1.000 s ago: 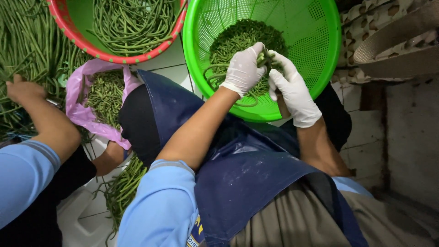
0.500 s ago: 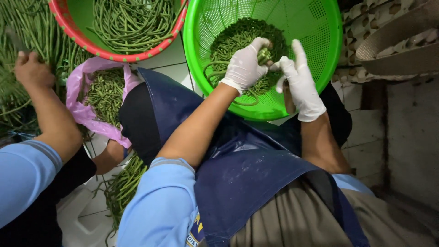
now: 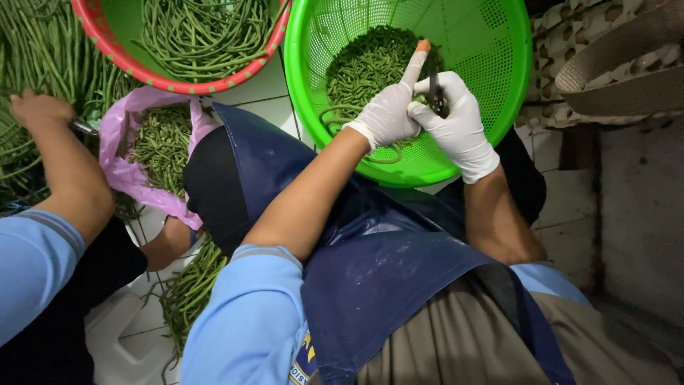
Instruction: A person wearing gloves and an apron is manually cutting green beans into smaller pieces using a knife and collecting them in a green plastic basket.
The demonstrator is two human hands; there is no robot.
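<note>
head view: the green basket (image 3: 491,107) is the landmark, a round perforated plastic colander tilted toward the person. inside it, against its lower left wall, lies a heap of cut green beans (image 3: 363,68), short dark-green pieces packed loosely, with a few longer strands curling out at the heap's near edge. both gloved hands sit over the near side of the basket, just in front of the heap. the left hand (image 3: 388,114), in a white glove, is loosely curled with its forefinger stretched straight up, the glove torn at the tip so the bare fingertip shows; whether it holds a bean i cannot tell. the right hand (image 3: 456,125), also white-gloved, is closed around a small dark blade (image 3: 435,96) that pokes up between the two hands. left of the basket stands a red tub (image 3: 142,68) with long uncut beans, and below that a pink bag (image 3: 125,171) of cut pieces. further left of the basket a co-worker's bare hand (image 3: 39,110) rests on a pile of long beans.
</note>
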